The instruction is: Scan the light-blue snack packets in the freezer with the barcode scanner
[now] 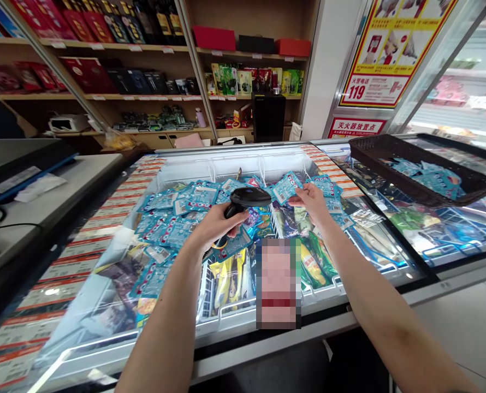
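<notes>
A black handheld barcode scanner [249,196] is in my left hand [216,226], whose fingers wrap round its handle; the scanner's head points right. My right hand [312,202] pinches the edge of a light-blue packet [284,187] with a white barcode label, held just right of the scanner head. Below both hands, an open chest freezer [177,166] is piled with similar blue packets [196,195] on the left. Yellow ice-cream wrappers [229,278] and green wrappers [319,259] lie in the wire-divided sections nearer me.
A brown basket [374,158] holding several blue packets rests on the freezer at the right. Price strips [83,245] line the glass at left. Beside it stands a counter [83,169]. Stocked shelves [144,98] are behind. A pixelated patch hides part of the front middle.
</notes>
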The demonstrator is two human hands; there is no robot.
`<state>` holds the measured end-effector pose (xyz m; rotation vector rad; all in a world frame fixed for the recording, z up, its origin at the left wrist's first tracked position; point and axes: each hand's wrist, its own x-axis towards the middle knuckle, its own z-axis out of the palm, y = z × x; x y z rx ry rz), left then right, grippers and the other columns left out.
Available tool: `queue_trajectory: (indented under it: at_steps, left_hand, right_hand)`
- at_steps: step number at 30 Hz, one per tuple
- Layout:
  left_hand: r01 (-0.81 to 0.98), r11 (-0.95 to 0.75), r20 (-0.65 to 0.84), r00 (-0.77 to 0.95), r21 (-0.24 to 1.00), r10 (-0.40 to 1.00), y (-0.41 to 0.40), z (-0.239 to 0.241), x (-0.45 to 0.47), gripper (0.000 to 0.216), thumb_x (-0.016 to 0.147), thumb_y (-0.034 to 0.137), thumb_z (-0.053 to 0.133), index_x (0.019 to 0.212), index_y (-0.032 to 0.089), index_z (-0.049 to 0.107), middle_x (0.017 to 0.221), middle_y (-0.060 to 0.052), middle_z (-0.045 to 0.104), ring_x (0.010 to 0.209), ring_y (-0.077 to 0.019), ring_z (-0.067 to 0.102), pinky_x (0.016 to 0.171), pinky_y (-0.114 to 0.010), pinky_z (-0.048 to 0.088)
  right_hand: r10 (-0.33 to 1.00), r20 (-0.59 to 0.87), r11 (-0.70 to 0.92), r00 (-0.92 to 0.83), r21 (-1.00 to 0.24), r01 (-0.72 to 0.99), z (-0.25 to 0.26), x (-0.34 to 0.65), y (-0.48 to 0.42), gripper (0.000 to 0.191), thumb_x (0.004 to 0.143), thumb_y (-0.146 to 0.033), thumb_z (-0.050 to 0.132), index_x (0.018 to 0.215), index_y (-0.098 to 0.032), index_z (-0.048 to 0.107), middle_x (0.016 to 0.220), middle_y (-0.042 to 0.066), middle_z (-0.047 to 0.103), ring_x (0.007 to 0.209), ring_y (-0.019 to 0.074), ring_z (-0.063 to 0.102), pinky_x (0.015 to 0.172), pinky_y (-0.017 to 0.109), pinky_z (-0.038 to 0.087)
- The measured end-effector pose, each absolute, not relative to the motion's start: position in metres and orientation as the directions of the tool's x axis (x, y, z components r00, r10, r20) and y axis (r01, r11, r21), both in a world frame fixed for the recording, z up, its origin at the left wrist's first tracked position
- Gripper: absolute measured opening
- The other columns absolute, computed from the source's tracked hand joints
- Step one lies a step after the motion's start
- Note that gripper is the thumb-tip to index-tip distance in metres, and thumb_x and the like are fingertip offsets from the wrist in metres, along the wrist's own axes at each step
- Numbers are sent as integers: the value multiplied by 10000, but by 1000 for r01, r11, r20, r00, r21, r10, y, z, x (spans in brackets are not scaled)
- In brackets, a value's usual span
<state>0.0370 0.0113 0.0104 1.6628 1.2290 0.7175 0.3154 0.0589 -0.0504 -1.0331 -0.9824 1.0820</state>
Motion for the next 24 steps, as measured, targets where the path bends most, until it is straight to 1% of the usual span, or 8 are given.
queue_trajectory:
  at_steps: [5,8,10,12,16,19,22,24]
  left_hand:
    - [362,-77,-33,287,929,957,12,10,37,318,771,485,670,770,185,566,523,-1,568,451,-120,516,467,-241,380]
    - [341,-70,-17,246,937,969,13,10,35,335,755,491,688,777,179,569,519,8,562,447,-115,510,479,-243,399]
    - [321,-51,-19,212,946,977,15,9,34,342,747,489,700,782,176,569,525,15,558,444,-110,505,482,-242,403]
    - [295,-38,-19,189,955,982,17,8,33,341,747,483,705,792,175,566,525,23,546,441,-109,503,471,-237,393]
    - [260,-62,26,140,964,990,21,6,31,327,759,465,703,798,172,564,543,28,539,440,-100,501,453,-224,373]
    - [255,-84,64,84,963,994,22,5,30,323,756,461,702,785,169,567,598,18,563,445,-92,505,443,-221,371]
    - [267,-97,88,47,959,995,23,4,29,315,752,458,697,787,168,578,630,10,577,452,-94,518,441,-221,375]
    - [265,-102,97,33,959,995,24,3,28,311,754,458,691,790,170,579,637,8,576,455,-95,521,439,-221,375]
  right_hand:
    - [951,100,119,292,-992,-49,-51,323,60,321,753,-449,691,892,-254,477,616,-58,543,615,191,666,638,390,621]
    - [884,180,69,431,-963,260,-52,335,60,303,821,-405,595,1054,-229,510,671,-3,604,679,239,654,694,440,587]
    - [826,276,-5,492,-869,495,-52,346,59,338,852,-345,534,1147,-180,526,745,55,648,812,283,655,810,474,537]
    - [781,337,-104,526,-760,641,-51,357,57,384,869,-291,481,1217,-137,527,822,106,671,917,317,636,875,489,481]
    - [759,360,-257,543,-601,757,-51,372,55,407,886,-234,419,1244,-103,564,996,191,670,1009,345,593,882,477,437]
    - [729,441,-304,524,-477,825,-53,372,53,391,855,-224,481,1195,-79,608,1162,252,608,1130,376,512,918,488,399]
    - [715,526,-286,460,-380,880,-53,363,51,388,842,-214,504,1199,-106,611,1235,242,568,1180,394,450,935,512,361]
    - [739,564,-207,369,-331,921,-51,353,49,356,876,-203,459,1189,-138,615,1253,206,572,1187,378,448,963,518,333]
